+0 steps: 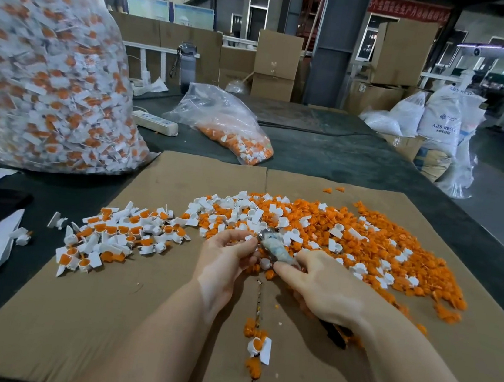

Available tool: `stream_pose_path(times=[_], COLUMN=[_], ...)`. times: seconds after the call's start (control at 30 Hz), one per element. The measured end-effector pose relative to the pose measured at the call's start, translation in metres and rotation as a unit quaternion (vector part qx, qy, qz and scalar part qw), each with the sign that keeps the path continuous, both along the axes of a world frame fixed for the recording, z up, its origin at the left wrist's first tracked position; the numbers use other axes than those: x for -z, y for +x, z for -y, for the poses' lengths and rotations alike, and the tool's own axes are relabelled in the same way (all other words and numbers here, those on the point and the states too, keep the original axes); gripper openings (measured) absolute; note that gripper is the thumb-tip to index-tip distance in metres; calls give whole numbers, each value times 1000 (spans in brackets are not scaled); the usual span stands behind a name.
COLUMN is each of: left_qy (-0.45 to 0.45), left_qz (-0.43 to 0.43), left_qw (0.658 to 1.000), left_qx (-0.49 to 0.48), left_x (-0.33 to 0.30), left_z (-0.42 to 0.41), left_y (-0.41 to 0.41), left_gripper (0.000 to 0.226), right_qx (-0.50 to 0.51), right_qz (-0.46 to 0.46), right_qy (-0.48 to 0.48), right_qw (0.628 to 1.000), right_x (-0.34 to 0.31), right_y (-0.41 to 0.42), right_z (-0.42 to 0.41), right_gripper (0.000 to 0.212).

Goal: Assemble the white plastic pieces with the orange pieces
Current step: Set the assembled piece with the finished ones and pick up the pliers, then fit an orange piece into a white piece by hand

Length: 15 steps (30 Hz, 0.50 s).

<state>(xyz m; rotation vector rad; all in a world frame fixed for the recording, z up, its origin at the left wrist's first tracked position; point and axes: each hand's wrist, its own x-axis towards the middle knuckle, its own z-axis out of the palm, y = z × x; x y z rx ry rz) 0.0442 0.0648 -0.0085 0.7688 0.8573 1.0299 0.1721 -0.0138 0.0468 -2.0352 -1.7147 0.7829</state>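
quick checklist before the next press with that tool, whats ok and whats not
1. Tool gripped by right hand: ok.
2. Left hand holding a piece at the tool tip: cannot tell, fingers hide it.
3. Loose orange pieces within reach: ok.
4. Loose white pieces within reach: ok.
5. Finished pile kept apart on the left: ok.
6. Stray pieces under the forearms: not ok.

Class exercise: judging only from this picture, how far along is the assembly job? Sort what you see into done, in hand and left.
Done: a pile of joined white-and-orange pieces on the cardboard sheet, plus a big bag of assembled pieces. In hand: the left hand pinches a small part against a tool gripped by the right hand. Left: the large heap of loose pieces, clearly the bigger share.
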Motion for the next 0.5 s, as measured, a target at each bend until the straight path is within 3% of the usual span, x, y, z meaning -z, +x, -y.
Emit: stream_pose_path(times=[0.5], left_qy=[16], left_qz=[-15], left_qw=[1000], left_qx=[4], left_x=[-2], left_z=[6], left_y=[0], left_gripper=[14], right_qx=[25], right_qz=[61], right_qy=[47], right_qw=[997], right_x=[14], right_y=[2], right_z=[1], right_gripper=[35])
